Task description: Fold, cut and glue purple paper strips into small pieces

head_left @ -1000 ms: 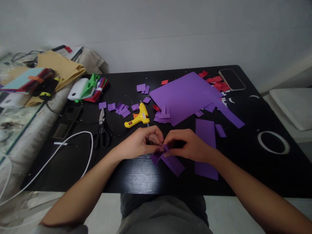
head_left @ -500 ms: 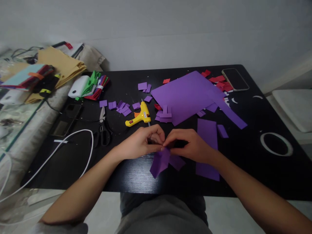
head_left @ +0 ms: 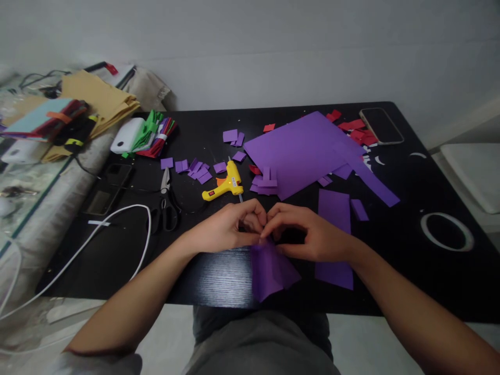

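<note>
Close together above the table's front half, my left hand (head_left: 236, 225) and my right hand (head_left: 302, 232) pinch the top of a folded piece of purple paper (head_left: 270, 273). Its lower part fans out below my fingers; the pinched end is mostly hidden behind them. Just beyond my left hand lies a yellow glue gun (head_left: 224, 183), its nozzle pointing away. A purple paper rectangle (head_left: 334, 213) lies partly under my right wrist. Small purple paper pieces (head_left: 267, 179) are piled past my fingertips.
Black-handled scissors (head_left: 167, 205) and a white cable (head_left: 146, 234) lie left on the black table (head_left: 390, 260). A large purple sheet (head_left: 300, 151) covers the back middle, near red scraps (head_left: 363, 136) and a phone (head_left: 380, 126). A white ring (head_left: 447, 232) lies at right.
The purple paper between my hands has turned, and its flaps now hang lower and closer together. Both hands stay pinched at nearly the same spot, fingers slightly shifted.
</note>
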